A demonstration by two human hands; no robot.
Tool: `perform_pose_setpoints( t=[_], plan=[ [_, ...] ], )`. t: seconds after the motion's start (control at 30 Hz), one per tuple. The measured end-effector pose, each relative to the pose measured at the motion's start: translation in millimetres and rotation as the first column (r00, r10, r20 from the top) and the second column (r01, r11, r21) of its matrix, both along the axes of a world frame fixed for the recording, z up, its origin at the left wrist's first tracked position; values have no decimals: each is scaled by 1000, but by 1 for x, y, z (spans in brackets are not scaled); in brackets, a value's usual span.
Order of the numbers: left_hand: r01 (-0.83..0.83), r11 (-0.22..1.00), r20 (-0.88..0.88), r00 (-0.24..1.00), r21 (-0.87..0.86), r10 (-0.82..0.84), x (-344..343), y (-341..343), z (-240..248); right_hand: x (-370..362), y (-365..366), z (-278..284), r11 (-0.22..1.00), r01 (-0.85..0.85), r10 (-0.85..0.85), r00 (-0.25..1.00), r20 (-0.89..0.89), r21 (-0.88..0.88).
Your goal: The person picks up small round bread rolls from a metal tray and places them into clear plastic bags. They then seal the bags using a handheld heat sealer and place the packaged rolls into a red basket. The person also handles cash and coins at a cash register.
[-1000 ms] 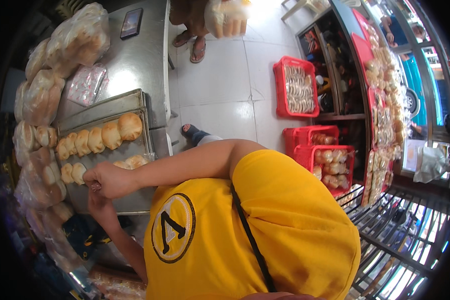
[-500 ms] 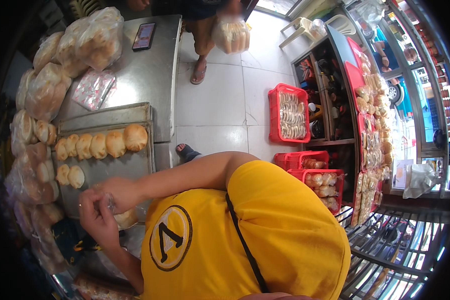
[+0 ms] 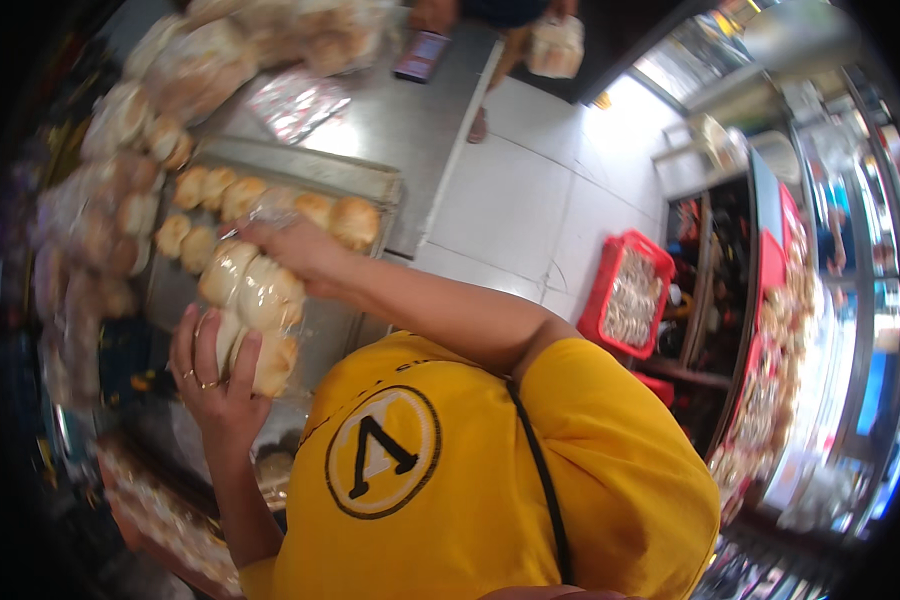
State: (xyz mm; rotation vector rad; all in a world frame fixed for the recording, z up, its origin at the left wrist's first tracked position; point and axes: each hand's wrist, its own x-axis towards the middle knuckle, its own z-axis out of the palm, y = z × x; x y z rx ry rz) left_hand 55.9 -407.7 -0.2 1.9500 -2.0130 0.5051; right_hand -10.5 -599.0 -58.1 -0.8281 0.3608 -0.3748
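A clear plastic bag of pale bread rolls (image 3: 255, 290) is held over the metal tray (image 3: 355, 165). My left hand (image 3: 215, 375) cradles its near-left side, fingers spread along the rolls. At the far end my right hand (image 3: 295, 245) is closed on the gathered plastic. Beyond that hand, a row of loose golden buns (image 3: 240, 198) lies on the tray, partly covered by the plastic. Two more buns (image 3: 185, 243) sit just left of the bag.
Bagged bread (image 3: 120, 215) is piled along the left. A patterned plastic packet (image 3: 295, 105) and a phone (image 3: 422, 55) lie on the metal table (image 3: 440, 120). Across the tiled floor stand a red crate (image 3: 625, 295) and bread shelves. Another person holds bagged bread (image 3: 555, 48).
My view has turned and shifted. The bag of rolls, mostly hidden behind my arm before, is now raised in both hands. My hands have moved apart. The other person's hand is now by the phone.
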Motion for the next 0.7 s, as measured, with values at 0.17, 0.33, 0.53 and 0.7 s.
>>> perform_pose_setpoints(
  t=[0.17,0.33,0.53,0.7],
  plan=[
    [-214,934,-462,885,-287,60,-9,23,-20,9,13,19,975,-197,175,967,187,102],
    [-575,788,-973,186,-222,-138,-23,58,-59,19,33,24,933,-360,355,926,128,17],
    [-580,800,-988,115,-150,-102,-23,77,-47,39,61,-9,651,-27,-85,991,-108,-759],
    [-486,873,-772,-569,37,-284,17,114,-56,54,80,2,569,-82,42,997,-71,-818]
  ],
)
